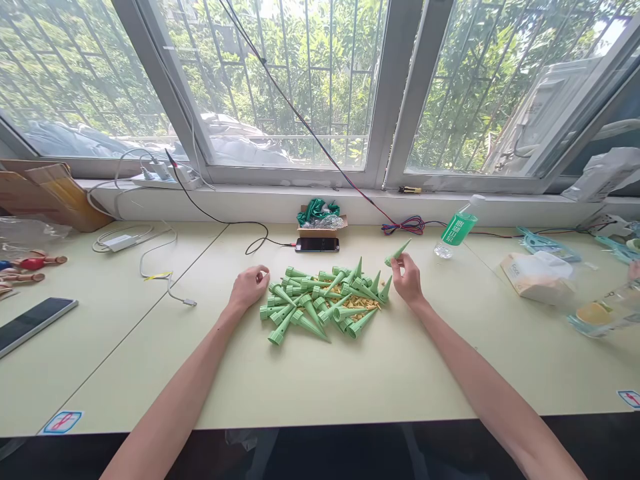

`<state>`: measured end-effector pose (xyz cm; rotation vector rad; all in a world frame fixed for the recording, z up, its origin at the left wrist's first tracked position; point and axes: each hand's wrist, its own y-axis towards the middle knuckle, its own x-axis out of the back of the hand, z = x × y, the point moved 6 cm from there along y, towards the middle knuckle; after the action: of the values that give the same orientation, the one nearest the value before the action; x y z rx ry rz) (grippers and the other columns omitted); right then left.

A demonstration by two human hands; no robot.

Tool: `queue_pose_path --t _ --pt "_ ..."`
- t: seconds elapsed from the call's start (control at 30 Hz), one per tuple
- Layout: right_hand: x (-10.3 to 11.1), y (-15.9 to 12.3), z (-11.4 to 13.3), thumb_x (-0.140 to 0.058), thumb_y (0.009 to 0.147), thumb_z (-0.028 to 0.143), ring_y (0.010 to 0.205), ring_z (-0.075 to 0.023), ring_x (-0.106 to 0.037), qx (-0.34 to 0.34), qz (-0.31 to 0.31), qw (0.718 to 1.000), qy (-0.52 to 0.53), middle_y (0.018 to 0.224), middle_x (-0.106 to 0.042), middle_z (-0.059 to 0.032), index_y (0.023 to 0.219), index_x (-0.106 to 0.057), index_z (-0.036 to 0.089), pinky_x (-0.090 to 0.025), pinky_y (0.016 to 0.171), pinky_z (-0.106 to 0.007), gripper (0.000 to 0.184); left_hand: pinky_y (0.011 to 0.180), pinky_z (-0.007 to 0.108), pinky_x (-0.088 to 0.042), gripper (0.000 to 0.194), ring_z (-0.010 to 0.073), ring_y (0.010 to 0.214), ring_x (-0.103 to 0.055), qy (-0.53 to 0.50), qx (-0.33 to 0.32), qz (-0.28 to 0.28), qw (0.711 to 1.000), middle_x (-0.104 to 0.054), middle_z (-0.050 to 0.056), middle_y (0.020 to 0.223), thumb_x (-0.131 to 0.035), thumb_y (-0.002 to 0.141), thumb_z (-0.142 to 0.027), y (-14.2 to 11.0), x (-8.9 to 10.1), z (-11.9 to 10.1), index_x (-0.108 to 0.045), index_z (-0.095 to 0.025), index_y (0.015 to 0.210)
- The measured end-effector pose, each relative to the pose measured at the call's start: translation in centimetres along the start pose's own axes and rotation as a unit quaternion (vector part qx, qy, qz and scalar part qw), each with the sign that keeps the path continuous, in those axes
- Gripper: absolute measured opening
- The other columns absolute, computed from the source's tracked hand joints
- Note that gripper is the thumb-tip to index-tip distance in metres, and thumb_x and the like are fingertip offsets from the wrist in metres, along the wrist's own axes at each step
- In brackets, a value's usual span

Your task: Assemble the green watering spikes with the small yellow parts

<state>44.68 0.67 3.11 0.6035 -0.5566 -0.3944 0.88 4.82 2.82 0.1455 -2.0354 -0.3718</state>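
Green plastic watering spikes (305, 320), cone-shaped with ridged collars, lie in a heap at the middle of the table. Among them are many small tan pieces (357, 305), whose kind I cannot make out. At the heap's right edge, my right hand (409, 280) pinches one green watering spike (399, 253) by its collar end, its tip pointing up and to the right. My left hand (249, 287) rests on the table just left of the heap, fingers curled in, with no object showing in it.
Behind the heap lie a black phone (317, 245) and a small cardboard box (323, 230) holding green wrapping. A bottle with a green label (457, 230) stands tilted in view at right, near a tissue pack (537, 277). At left are a white cable (167, 283) and another phone (35, 325).
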Motion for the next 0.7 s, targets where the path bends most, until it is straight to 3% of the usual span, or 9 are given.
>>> queue_pose_path --t 0.07,0.13,0.23,0.3,0.37,0.5,0.6,0.7 --pt "1.0 0.4 1.0 -0.044 0.098 0.039 0.083 -0.0211 -0.063 0.039 -0.029 0.999 -0.017 0.091 -0.065 -0.0087 0.095 -0.055 0.02 -0.052 0.078 -0.036 0.022 0.069 0.028 -0.048 0.025 0.0156 0.067 -0.058 -0.033 -0.001 -0.039 0.999 -0.064 0.005 0.08 -0.051 0.084 -0.034 0.0 0.6 -0.2 -0.069 -0.017 0.091" --pt "1.9 0.6 2.4 -0.044 0.098 0.036 0.082 -0.0209 -0.061 0.077 -0.06 0.994 -0.042 0.09 -0.063 -0.0079 0.096 -0.054 0.02 -0.051 0.077 -0.036 0.019 0.067 0.027 -0.049 0.026 0.0139 0.068 -0.058 -0.071 -0.016 -0.114 0.991 -0.065 0.008 0.091 -0.051 0.087 -0.033 -0.2 1.8 -1.2 -0.069 -0.015 0.091" --pt "2.3 0.0 5.6 -0.043 0.098 0.03 0.08 -0.0208 -0.057 0.136 -0.092 0.984 -0.07 0.088 -0.06 -0.0066 0.099 -0.052 0.022 -0.049 0.077 -0.036 0.012 0.062 0.025 -0.049 0.025 0.013 0.069 -0.058 -0.094 -0.075 -0.207 0.971 -0.063 0.008 0.093 -0.051 0.091 -0.032 -0.9 3.8 -4.3 -0.068 -0.015 0.093" --pt "1.7 -1.1 8.1 -0.045 0.097 0.027 0.078 -0.0209 -0.056 0.184 -0.096 0.977 -0.047 0.085 -0.059 -0.0063 0.099 -0.051 0.022 -0.048 0.073 -0.036 0.008 0.062 0.024 -0.048 0.024 0.0125 0.07 -0.058 -0.112 -0.127 -0.232 0.958 -0.063 0.007 0.091 -0.051 0.094 -0.031 -1.6 4.5 -7.3 -0.068 -0.015 0.094" --pt "-0.1 -2.4 10.5 -0.046 0.096 0.024 0.077 -0.0208 -0.057 0.232 -0.044 0.972 -0.017 0.085 -0.059 -0.0068 0.103 -0.05 0.022 -0.048 0.07 -0.035 0.008 0.064 0.025 -0.049 0.023 0.0126 0.071 -0.058 -0.137 -0.202 -0.209 0.947 -0.065 0.007 0.091 -0.05 0.096 -0.03 -2.4 4.5 -10.7 -0.067 -0.016 0.094" --pt "-5.0 -5.2 13.6 -0.046 0.097 0.02 0.085 -0.0223 -0.06 0.311 0.107 0.944 -0.003 0.096 -0.063 -0.0104 0.112 -0.05 0.022 -0.05 0.069 -0.034 0.016 0.067 0.026 -0.049 0.027 0.0141 0.075 -0.061 -0.182 -0.315 -0.099 0.926 -0.066 0.008 0.096 -0.041 0.101 -0.03 -4.2 2.8 -15.5 -0.063 -0.018 0.111" --pt "-7.5 -6.3 14.5 -0.047 0.098 0.021 0.087 -0.0223 -0.061 0.348 0.162 0.923 -0.005 0.099 -0.063 -0.0108 0.114 -0.05 0.021 -0.052 0.071 -0.035 0.016 0.07 0.028 -0.05 0.028 0.0167 0.081 -0.062 -0.174 -0.371 -0.054 0.911 -0.066 0.01 0.101 -0.04 0.101 -0.031 -5.6 1.4 -16.7 -0.058 -0.018 0.118" --pt "-8.8 -6.1 14.5 -0.045 0.1 0.023 0.09 -0.0219 -0.061 0.326 0.192 0.926 0.019 0.101 -0.063 -0.0102 0.111 -0.051 0.022 -0.054 0.073 -0.034 0.013 0.069 0.028 -0.049 0.025 0.016 0.078 -0.061 -0.177 -0.355 -0.054 0.916 -0.066 0.009 0.1 -0.037 0.101 -0.027 -6.2 0.7 -16.2 -0.057 -0.019 0.114"
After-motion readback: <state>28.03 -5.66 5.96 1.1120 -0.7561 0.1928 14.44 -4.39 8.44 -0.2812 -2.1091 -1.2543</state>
